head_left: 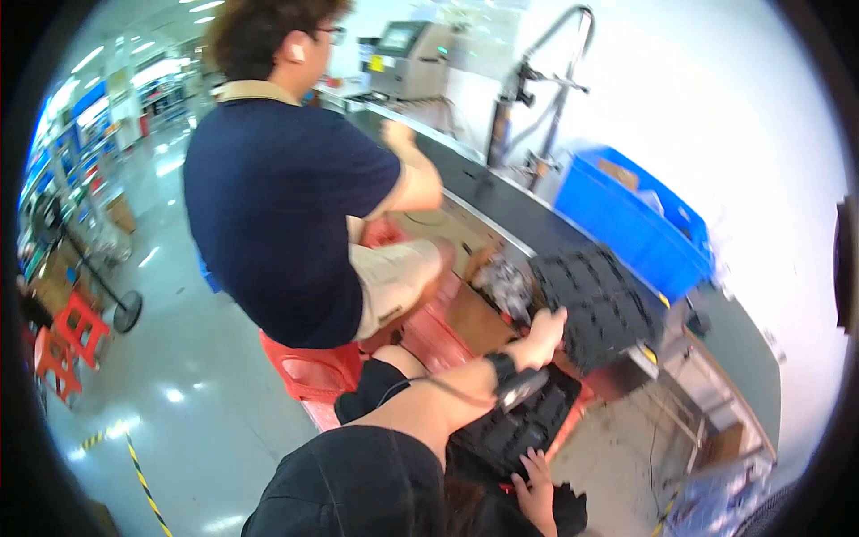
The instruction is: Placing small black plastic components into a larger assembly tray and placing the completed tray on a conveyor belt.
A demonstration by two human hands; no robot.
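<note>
My left hand (542, 336), with a dark band on its wrist, is closed on the near left edge of a black moulded tray (595, 304). That tray has rows of recesses and sits tilted at the near end of the conveyor. Lower down, my right hand (537, 490) lies with fingers stretched out on the edge of a second black tray (523, 421), close to my body. My left forearm hides part of this lower tray.
A co-worker in a dark shirt (277, 197) sits at the left, reaching over the conveyor (501, 206). A blue bin (626, 219) stands behind it. Below is an open cardboard box (474, 318) with clear bags. Red stools (313, 371) and a grey side table (743, 358) flank me.
</note>
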